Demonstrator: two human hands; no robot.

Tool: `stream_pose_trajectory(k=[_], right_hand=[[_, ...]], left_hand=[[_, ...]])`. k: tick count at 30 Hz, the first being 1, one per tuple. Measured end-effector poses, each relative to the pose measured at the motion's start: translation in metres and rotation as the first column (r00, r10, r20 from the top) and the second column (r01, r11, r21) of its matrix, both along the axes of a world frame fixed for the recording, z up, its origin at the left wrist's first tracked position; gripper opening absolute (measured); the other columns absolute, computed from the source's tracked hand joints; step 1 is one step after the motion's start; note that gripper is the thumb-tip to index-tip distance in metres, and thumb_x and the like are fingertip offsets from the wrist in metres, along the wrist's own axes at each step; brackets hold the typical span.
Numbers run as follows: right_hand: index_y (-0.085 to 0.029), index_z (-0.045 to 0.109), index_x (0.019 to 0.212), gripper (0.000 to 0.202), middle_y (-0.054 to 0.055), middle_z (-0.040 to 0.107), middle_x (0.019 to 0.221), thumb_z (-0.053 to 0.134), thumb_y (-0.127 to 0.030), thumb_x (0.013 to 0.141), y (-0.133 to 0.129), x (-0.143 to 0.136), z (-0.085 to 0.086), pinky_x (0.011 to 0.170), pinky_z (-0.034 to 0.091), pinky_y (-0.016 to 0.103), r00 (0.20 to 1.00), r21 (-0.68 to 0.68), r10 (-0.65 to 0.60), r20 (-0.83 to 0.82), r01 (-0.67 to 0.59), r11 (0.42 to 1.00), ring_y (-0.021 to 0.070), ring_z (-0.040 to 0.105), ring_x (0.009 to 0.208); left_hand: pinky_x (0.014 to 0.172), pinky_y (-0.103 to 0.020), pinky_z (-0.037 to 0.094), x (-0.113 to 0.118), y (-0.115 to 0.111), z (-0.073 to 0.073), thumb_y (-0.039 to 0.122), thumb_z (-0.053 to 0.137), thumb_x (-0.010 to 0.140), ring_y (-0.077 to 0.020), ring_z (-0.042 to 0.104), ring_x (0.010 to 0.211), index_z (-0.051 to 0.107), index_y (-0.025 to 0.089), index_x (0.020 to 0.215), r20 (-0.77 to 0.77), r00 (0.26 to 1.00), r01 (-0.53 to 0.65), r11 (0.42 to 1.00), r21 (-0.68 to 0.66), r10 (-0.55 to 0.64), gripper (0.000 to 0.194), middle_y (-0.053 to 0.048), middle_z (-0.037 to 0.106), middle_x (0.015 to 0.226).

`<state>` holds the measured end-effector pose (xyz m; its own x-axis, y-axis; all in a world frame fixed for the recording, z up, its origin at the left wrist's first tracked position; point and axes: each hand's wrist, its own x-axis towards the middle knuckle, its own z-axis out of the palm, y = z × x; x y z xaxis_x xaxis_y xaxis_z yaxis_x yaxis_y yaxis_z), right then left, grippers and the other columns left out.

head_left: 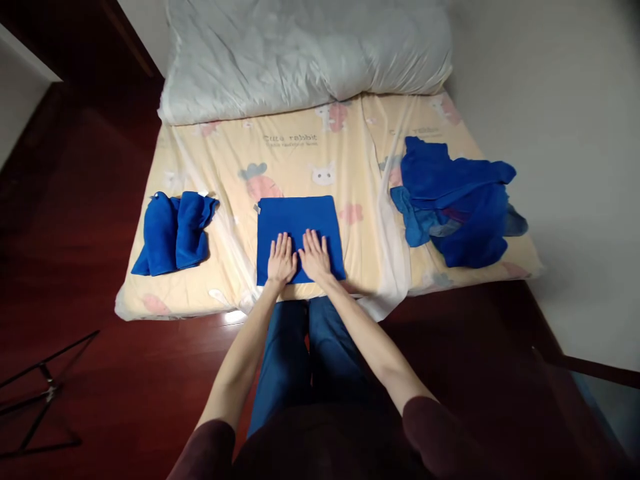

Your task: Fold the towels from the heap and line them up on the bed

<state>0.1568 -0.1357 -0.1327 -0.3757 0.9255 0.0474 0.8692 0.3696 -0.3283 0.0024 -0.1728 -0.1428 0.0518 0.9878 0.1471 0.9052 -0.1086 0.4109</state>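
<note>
The yellow sheet [220, 160] reads "Cute rabbit" in dark print [290, 138]; a smaller line [293, 144] runs beneath, apparently lettering too, but too blurred to read.

The left forearm [244, 355] and right forearm [371, 335] are extended forward and angled inward. The left hand [282, 261] and right hand [316, 259] are held palm-down side by side, flattened, with the fingers [314, 240] directed forward and slightly spread.
</note>
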Motion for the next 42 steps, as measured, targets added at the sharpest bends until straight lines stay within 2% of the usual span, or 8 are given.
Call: stream_pose_trajectory(k=[4,10,19,23,26,29,34,42], right_hand=[[-0.006,0.032,0.164,0.063,0.013,0.023,0.174,0.026,-0.038,0.110,-0.032,-0.006,-0.012,0.135,0.010,0.051,0.999,-0.011,0.015,-0.047,-0.016,1.000,0.0242,0.018,0.164],[-0.008,0.025,0.167,0.067,0.011,0.020,0.175,0.018,-0.044,0.111,-0.035,0.065,-0.023,0.135,0.007,0.048,0.997,0.021,-0.067,-0.035,0.068,0.997,0.0224,0.016,0.164],[-0.013,0.032,0.165,0.063,0.008,0.027,0.173,0.023,-0.038,0.109,-0.048,0.097,-0.007,0.134,0.014,0.054,0.994,-0.131,-0.113,-0.012,0.110,0.985,0.0253,0.016,0.164],[-0.009,0.043,0.160,0.062,0.014,0.034,0.170,0.025,-0.036,0.108,-0.129,0.104,-0.007,0.132,0.017,0.060,0.982,-0.058,-0.150,-0.113,0.144,0.988,0.0303,0.022,0.163],[-0.013,0.051,0.156,0.059,0.015,0.046,0.163,0.027,-0.037,0.107,-0.211,0.110,-0.019,0.127,0.037,0.053,0.949,-0.062,-0.171,-0.265,0.160,0.985,0.0298,0.042,0.154],[-0.017,0.057,0.152,0.056,0.017,0.055,0.155,0.035,-0.039,0.105,-0.261,0.115,-0.027,0.116,0.050,0.052,0.897,-0.108,-0.264,-0.355,0.241,0.964,0.0323,0.058,0.141],[-0.010,0.064,0.142,0.051,0.021,0.064,0.144,0.040,-0.033,0.103,-0.254,0.123,-0.018,0.116,0.050,0.052,0.892,-0.111,-0.279,-0.355,0.256,0.960,0.0338,0.061,0.135],[-0.014,0.079,0.103,0.030,0.016,0.077,0.112,0.052,-0.018,0.092,-0.176,0.128,-0.004,0.103,0.058,0.042,0.834,-0.061,-0.272,-0.481,0.278,0.959,0.0264,0.072,0.106]], left_hand=[[0.134,-0.052,0.011,0.009,-0.028,-0.006,0.035,0.033,0.105,-0.0279,0.015,0.163,0.035,0.006,0.163,-0.002,0.998,-0.069,0.998,-0.013,0.069,0.064,-0.016,0.026,0.172],[0.135,-0.050,0.009,-0.025,-0.063,-0.015,0.043,0.032,0.107,-0.0272,0.014,0.163,0.027,0.004,0.165,-0.007,0.972,-0.234,0.972,-0.007,0.234,0.070,-0.018,0.020,0.173],[0.132,-0.055,0.018,-0.066,-0.117,-0.007,0.044,0.033,0.106,-0.0302,0.018,0.162,0.030,0.005,0.164,-0.013,0.990,-0.138,0.982,-0.130,0.137,0.070,-0.019,0.027,0.171],[0.131,-0.058,0.020,-0.047,-0.182,-0.008,0.039,0.037,0.103,-0.0335,0.018,0.162,0.039,0.007,0.160,0.023,0.983,-0.176,0.977,-0.117,0.180,0.065,-0.019,0.029,0.170],[0.128,-0.057,0.031,-0.007,-0.241,-0.015,0.034,0.034,0.104,-0.0341,0.031,0.158,0.046,0.010,0.156,0.132,0.960,-0.227,0.962,-0.153,0.248,0.059,-0.022,0.040,0.165],[0.120,-0.057,0.042,0.026,-0.276,-0.016,0.035,0.035,0.104,-0.0367,0.047,0.148,0.046,0.010,0.157,0.203,0.921,-0.297,0.936,-0.190,0.333,0.060,-0.026,0.050,0.156],[0.117,-0.056,0.045,0.024,-0.272,-0.002,0.035,0.049,0.099,-0.0374,0.054,0.142,0.054,0.009,0.148,0.300,0.874,-0.323,0.918,-0.231,0.383,0.056,-0.026,0.056,0.149],[0.095,-0.037,0.061,-0.037,-0.207,0.016,0.022,0.049,0.097,-0.0210,0.075,0.105,0.063,0.015,0.124,0.542,0.712,-0.355,0.894,-0.272,0.447,0.031,-0.012,0.076,0.115]])
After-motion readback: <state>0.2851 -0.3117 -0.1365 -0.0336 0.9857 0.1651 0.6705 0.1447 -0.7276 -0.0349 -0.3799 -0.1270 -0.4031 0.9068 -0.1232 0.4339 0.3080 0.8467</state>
